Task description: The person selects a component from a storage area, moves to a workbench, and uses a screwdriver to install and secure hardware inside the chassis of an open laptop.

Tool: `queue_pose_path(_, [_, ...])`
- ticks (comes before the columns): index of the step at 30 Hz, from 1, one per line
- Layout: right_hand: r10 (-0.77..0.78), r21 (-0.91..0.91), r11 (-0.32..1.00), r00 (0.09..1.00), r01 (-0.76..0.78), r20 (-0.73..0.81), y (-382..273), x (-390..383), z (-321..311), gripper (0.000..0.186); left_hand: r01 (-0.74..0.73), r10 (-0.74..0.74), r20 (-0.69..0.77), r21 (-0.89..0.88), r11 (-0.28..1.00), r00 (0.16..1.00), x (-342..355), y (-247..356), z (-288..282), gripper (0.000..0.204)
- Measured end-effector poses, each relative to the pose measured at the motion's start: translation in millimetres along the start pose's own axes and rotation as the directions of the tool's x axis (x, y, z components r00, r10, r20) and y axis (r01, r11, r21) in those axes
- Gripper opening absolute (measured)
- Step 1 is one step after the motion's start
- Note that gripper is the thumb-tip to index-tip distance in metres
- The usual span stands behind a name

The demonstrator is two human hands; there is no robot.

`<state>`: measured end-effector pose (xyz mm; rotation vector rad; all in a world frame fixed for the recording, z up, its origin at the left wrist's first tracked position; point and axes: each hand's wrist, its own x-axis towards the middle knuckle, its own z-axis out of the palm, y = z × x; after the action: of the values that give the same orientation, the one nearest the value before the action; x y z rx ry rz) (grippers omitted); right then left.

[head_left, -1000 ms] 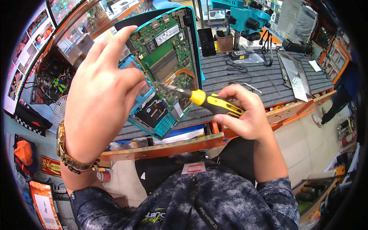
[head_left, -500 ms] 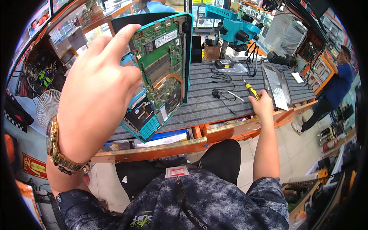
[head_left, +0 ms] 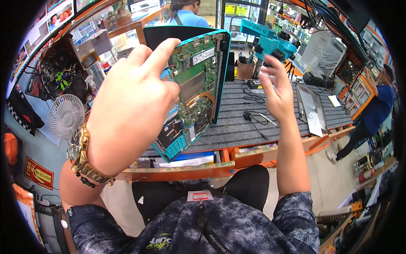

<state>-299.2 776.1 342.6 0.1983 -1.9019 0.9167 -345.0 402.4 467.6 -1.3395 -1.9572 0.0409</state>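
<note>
My left hand (head_left: 131, 97) grips an opened-up laptop (head_left: 195, 91) by its upper edge and side, holding it upright and tilted above the bench. Its bare insides face me: a green circuit board, a copper heat pipe and a teal frame. Part of the board and the battery area are hidden behind my fingers. To the right of the laptop, my right hand (head_left: 278, 91) is raised over the bench with its fingers spread, and nothing shows in it. Beneath and beside it lie a black cable with a plug (head_left: 254, 119) and a thin white pen-like tool (head_left: 267, 120).
A detached keyboard panel (head_left: 310, 108) lies on the grey striped mat (head_left: 237, 122) at right. Behind stand a teal microscope (head_left: 270, 44) and a woven cup (head_left: 245, 69). Open drawers (head_left: 182, 171) jut out in front. A fan (head_left: 67, 116) is at left; two people are beyond the bench.
My right hand has risen from the bench and opened; the yellow screwdriver it held is no longer visible. The laptop and my left hand appear farther right as the view shifts.
</note>
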Motion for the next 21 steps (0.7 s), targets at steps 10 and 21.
queue_pose_path(10, [-0.268,0.09,0.963,0.948,0.255,0.17,-48.1,99.1,79.0,0.029,0.019,-0.02,-0.037,-0.039,0.999,0.999,0.6,-1.9,-2.6,0.011])
queue_pose_path(21, [-0.044,0.244,0.97,0.973,-0.013,0.228,-55.2,89.9,86.2,0.03,0.043,-0.194,-0.382,-0.369,0.928,0.904,-41.5,-70.4,-20.4,0.012])
